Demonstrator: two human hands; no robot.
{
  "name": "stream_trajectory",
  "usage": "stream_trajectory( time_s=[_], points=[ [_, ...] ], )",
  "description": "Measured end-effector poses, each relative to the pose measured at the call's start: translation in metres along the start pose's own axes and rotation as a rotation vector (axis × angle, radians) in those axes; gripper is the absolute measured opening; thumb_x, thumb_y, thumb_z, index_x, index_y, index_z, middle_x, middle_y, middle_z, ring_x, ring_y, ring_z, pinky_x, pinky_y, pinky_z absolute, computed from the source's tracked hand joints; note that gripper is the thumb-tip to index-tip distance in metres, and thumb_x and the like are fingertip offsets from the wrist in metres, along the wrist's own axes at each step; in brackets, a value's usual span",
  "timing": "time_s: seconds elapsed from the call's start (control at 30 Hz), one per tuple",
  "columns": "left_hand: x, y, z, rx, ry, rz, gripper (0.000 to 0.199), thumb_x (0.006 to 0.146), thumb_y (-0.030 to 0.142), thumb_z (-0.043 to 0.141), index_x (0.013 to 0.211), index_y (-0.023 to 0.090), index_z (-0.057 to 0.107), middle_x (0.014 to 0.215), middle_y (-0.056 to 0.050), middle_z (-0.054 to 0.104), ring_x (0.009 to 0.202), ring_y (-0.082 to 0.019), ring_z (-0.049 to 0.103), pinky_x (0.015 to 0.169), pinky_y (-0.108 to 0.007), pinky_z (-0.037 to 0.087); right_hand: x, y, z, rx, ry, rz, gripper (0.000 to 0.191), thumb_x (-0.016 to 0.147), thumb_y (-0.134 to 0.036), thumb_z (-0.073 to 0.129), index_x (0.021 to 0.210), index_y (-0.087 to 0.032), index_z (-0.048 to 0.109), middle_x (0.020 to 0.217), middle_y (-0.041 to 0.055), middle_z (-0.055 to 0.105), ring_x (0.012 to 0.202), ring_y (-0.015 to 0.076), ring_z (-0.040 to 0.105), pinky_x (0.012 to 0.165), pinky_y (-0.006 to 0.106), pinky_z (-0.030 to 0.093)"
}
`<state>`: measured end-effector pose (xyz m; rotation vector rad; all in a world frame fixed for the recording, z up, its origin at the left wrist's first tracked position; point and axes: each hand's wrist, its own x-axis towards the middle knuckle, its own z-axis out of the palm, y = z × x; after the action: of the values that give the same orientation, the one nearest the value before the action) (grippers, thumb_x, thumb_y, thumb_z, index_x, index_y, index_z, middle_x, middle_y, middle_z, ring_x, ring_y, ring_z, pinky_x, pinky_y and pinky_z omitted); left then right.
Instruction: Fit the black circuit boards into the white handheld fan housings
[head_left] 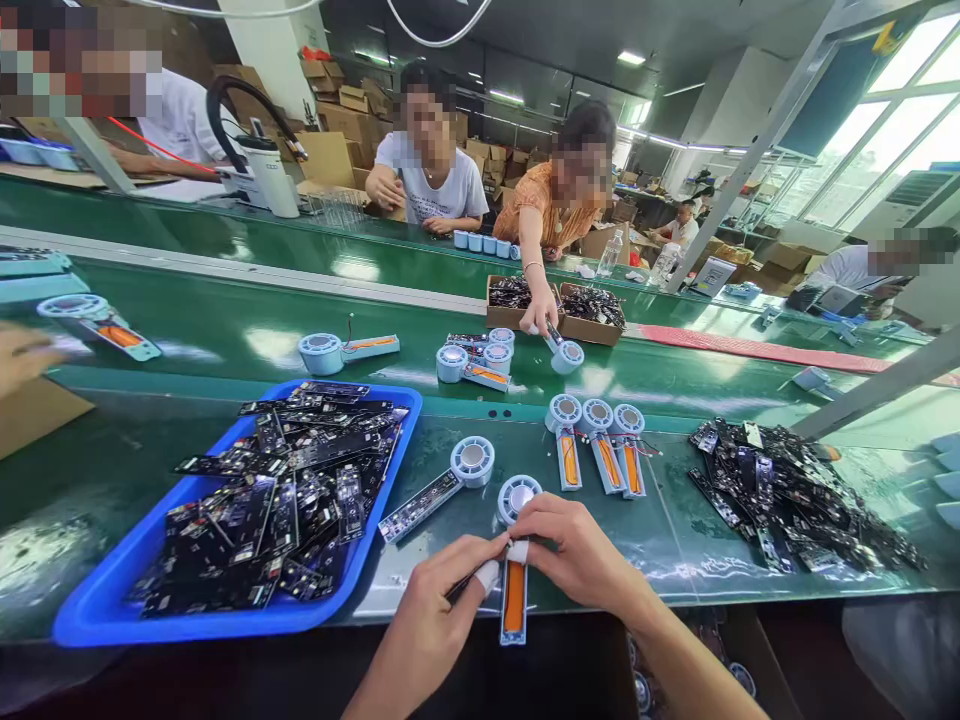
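Note:
A light-blue handheld fan body [513,600] lies before me, its round head [519,492] away from me and its handle, with an orange strip inside, toward me. My left hand [442,600] is closed over the handle's left side, a dark narrow circuit board edge showing between thumb and fingers. From the right, my right hand [566,550] pinches at the top of the handle, its fingertips meeting the left ones. Whatever small part it grips is hidden. Both thumbs wear white finger covers. Left of the hands rests another fan [472,462] with a circuit board [421,505] along its handle.
A blue tray [217,628] piled with circuit boards stands at left; more boards [787,500] heap at right. Three fan bodies [598,415] with wires stand behind my right hand. Across the green belt [375,295], a co-worker's hand [541,312] holds a fan [568,357].

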<state>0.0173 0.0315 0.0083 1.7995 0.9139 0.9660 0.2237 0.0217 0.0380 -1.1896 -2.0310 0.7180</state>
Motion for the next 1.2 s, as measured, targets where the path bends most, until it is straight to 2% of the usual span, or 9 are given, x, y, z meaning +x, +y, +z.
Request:
stream_trajectory(
  time_s=[0.27, 0.4, 0.53, 0.63, 0.77, 0.87, 1.0, 1.1, 1.2],
  points=[
    [0.005, -0.001, 0.003, -0.004, 0.0, 0.042, 0.033, 0.09, 0.017, 0.056, 0.11, 0.027, 0.079, 0.1, -0.006, 0.08, 0.088, -0.018, 0.076, 0.08, -0.023, 0.061, -0.001, -0.002, 0.009, 0.05, 0.127, 0.077, 0.01, 0.091, -0.017, 0.068, 0.091, -0.019, 0.078, 0.084, 0.0044, 0.068, 0.083, 0.0181, 0.061, 0.074, 0.027, 0.045],
    [0.001, 0.001, 0.01, 0.031, 0.059, 0.03, 0.031, 0.094, 0.027, 0.055, 0.115, 0.025, 0.077, 0.109, -0.008, 0.079, 0.099, -0.022, 0.075, 0.086, -0.028, 0.061, 0.0, -0.014, 0.004, 0.117, 0.055, 0.291, 0.012, 0.092, -0.021, 0.066, 0.088, -0.02, 0.077, 0.067, -0.0025, 0.06, 0.064, 0.0125, 0.05, 0.061, 0.024, 0.037],
    [-0.017, 0.005, 0.021, -0.091, 0.112, -0.177, 0.043, 0.1, 0.039, 0.041, 0.126, 0.024, 0.071, 0.127, -0.009, 0.073, 0.119, -0.026, 0.067, 0.103, -0.038, 0.054, -0.005, -0.018, 0.005, 0.427, 0.073, 0.469, 0.02, 0.092, -0.037, 0.067, 0.096, -0.018, 0.072, 0.069, -0.0032, 0.06, 0.061, 0.0111, 0.051, 0.059, 0.022, 0.04],
    [-0.023, 0.002, 0.027, -0.133, 0.183, -0.32, 0.041, 0.099, 0.037, 0.04, 0.121, 0.025, 0.072, 0.121, -0.008, 0.074, 0.111, -0.026, 0.069, 0.1, -0.04, 0.055, -0.009, -0.012, 0.01, 0.569, 0.153, 0.516, 0.027, 0.086, -0.043, 0.073, 0.095, -0.017, 0.069, 0.077, -0.0001, 0.064, 0.07, 0.0138, 0.057, 0.066, 0.024, 0.045],
    [-0.006, -0.007, 0.033, -0.01, 0.208, -0.252, 0.032, 0.082, 0.038, 0.062, 0.106, 0.02, 0.07, 0.093, -0.007, 0.072, 0.077, -0.024, 0.067, 0.073, -0.037, 0.058, -0.007, -0.005, 0.013, 0.718, 0.158, 0.509, 0.03, 0.082, -0.046, 0.073, 0.086, -0.018, 0.063, 0.066, -0.0035, 0.057, 0.056, 0.0106, 0.05, 0.057, 0.024, 0.043],
    [0.009, -0.009, 0.035, -0.06, 0.108, -0.361, 0.037, 0.076, 0.044, 0.068, 0.101, 0.017, 0.069, 0.083, -0.006, 0.07, 0.063, -0.021, 0.061, 0.063, -0.035, 0.054, -0.006, -0.009, 0.013, 0.792, 0.131, 0.448, 0.033, 0.084, -0.049, 0.071, 0.081, -0.018, 0.059, 0.066, -0.0038, 0.056, 0.054, 0.0084, 0.045, 0.054, 0.022, 0.038],
    [0.016, -0.004, 0.032, -0.463, -0.128, -0.431, 0.035, 0.076, 0.044, 0.073, 0.097, 0.017, 0.068, 0.085, -0.005, 0.073, 0.082, -0.024, 0.069, 0.083, -0.037, 0.055, -0.01, -0.015, 0.012, 0.768, 0.042, 0.374, 0.032, 0.083, -0.046, 0.075, 0.081, -0.017, 0.061, 0.072, -0.0016, 0.058, 0.062, 0.0099, 0.049, 0.06, 0.023, 0.041],
    [0.012, 0.0, 0.032, -0.677, -0.087, -0.482, 0.043, 0.079, 0.049, 0.072, 0.108, 0.019, 0.062, 0.1, -0.008, 0.075, 0.097, -0.025, 0.071, 0.092, -0.038, 0.054, -0.015, -0.013, 0.01, 0.786, 0.107, 0.311, 0.03, 0.079, -0.041, 0.08, 0.089, -0.018, 0.064, 0.086, 0.001, 0.062, 0.075, 0.0124, 0.057, 0.073, 0.026, 0.047],
    [0.005, 0.001, 0.038, -0.699, -0.007, -0.474, 0.047, 0.085, 0.05, 0.067, 0.118, 0.02, 0.056, 0.113, -0.01, 0.073, 0.105, -0.025, 0.07, 0.095, -0.038, 0.053, -0.018, -0.01, 0.006, 0.766, 0.205, 0.32, 0.032, 0.078, -0.038, 0.081, 0.097, -0.019, 0.063, 0.094, 0.0032, 0.065, 0.085, 0.0157, 0.062, 0.08, 0.029, 0.049]
  ],
)
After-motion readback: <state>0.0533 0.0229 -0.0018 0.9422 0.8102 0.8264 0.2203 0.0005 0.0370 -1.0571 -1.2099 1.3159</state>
